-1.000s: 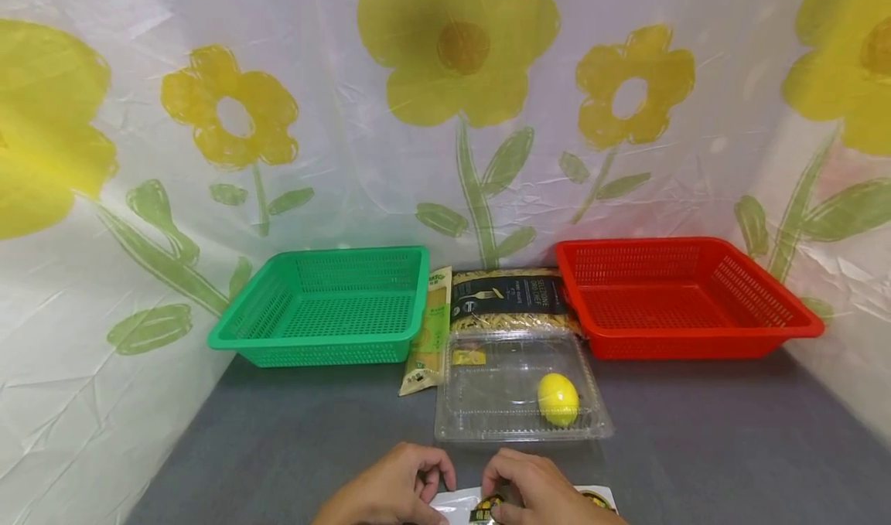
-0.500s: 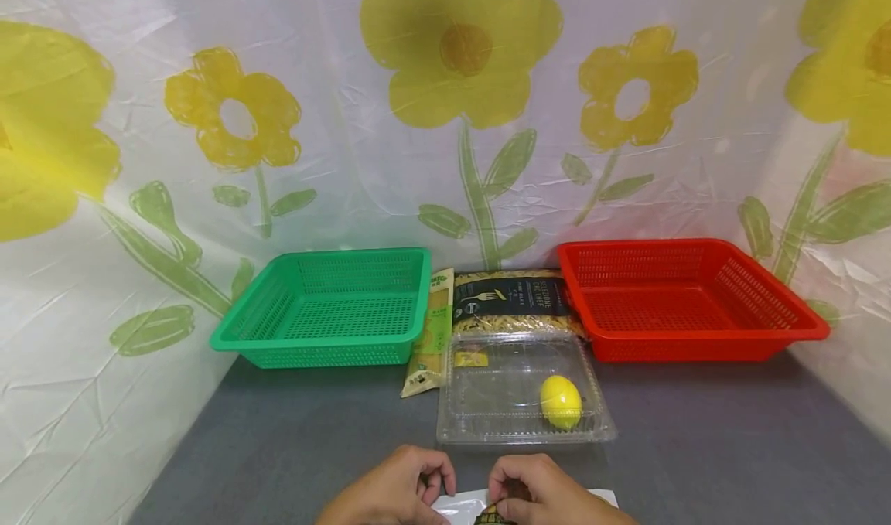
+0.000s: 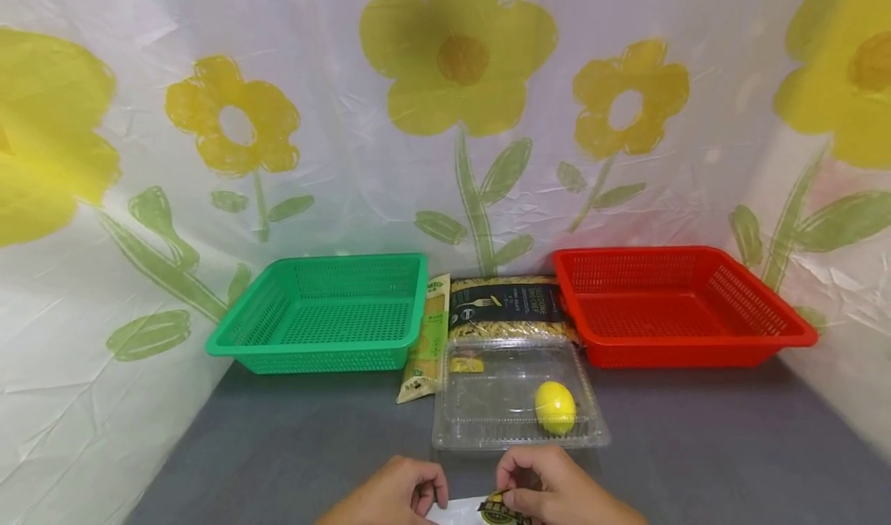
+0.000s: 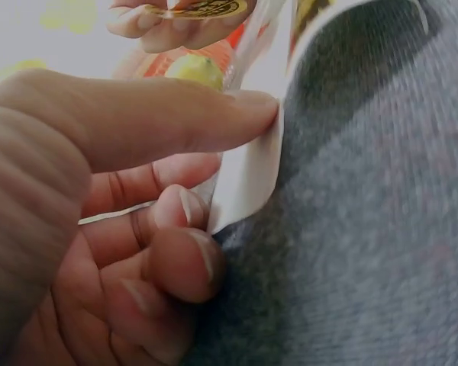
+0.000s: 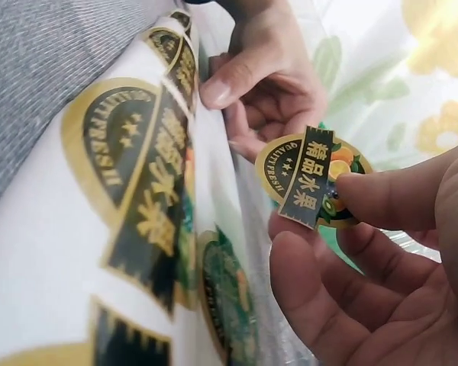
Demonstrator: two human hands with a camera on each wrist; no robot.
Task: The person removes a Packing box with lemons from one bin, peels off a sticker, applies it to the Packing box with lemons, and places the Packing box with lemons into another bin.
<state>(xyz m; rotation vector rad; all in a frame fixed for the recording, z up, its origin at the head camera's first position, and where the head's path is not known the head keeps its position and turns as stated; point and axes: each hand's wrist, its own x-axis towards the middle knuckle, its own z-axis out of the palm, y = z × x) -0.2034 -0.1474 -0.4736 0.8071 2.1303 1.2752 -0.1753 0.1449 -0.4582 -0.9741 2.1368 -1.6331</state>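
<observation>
Right hand (image 5: 366, 252) pinches a sticker (image 5: 309, 183) peeled off the sheet (image 5: 99, 229); left hand (image 4: 99, 206) grips the sheet at the desk's near edge. Sticker is off, not yet stuck anywhere; the clear box (image 3: 518, 393) with the lemon (image 3: 554, 407) sits just behind.

Green basket (image 3: 327, 316), red basket (image 3: 675, 308), yellow lemon (image 3: 554, 407), gold-black sticker (image 5: 311, 181).

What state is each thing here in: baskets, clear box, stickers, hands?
Green basket: empty.
Red basket: empty.
Clear box: closed, lemon inside.
Sticker: peeled off, pinched by right hand.
Sticker sheet: curled, held by left hand.
</observation>
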